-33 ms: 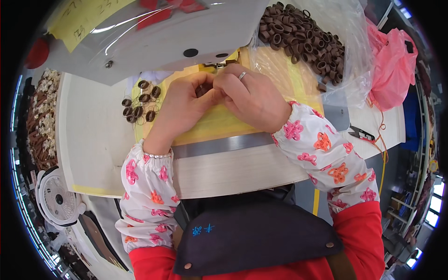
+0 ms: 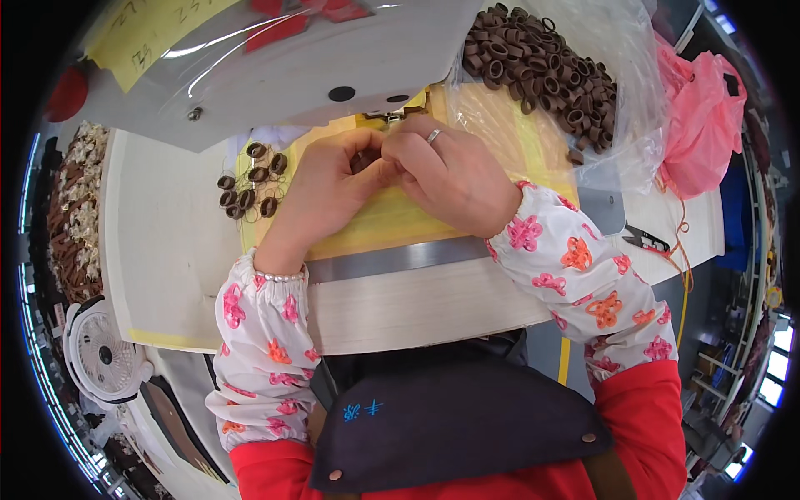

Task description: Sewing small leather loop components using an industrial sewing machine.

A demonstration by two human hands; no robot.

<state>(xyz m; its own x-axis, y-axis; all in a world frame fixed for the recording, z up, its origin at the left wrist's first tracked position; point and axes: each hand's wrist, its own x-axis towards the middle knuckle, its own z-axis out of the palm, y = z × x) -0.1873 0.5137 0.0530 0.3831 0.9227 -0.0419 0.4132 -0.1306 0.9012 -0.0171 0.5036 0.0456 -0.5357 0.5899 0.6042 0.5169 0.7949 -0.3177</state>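
My left hand and my right hand meet in front of a sewing machine, below its needle area. A small brown loop, like those in the pile, shows between the curled fingers and thumb of the left hand. The right hand is closed, its thumb and fingers pinched against the left fingertips; what they grip is hidden. Just behind the fingers sits the metal presser foot. To the left lie several finished-looking brown loops, tangled in loose thread.
A big pile of brown loops rests on clear plastic at the back right. Beside it are a pink plastic bag and black thread snips with an orange cord. A white fan stands left of the table.
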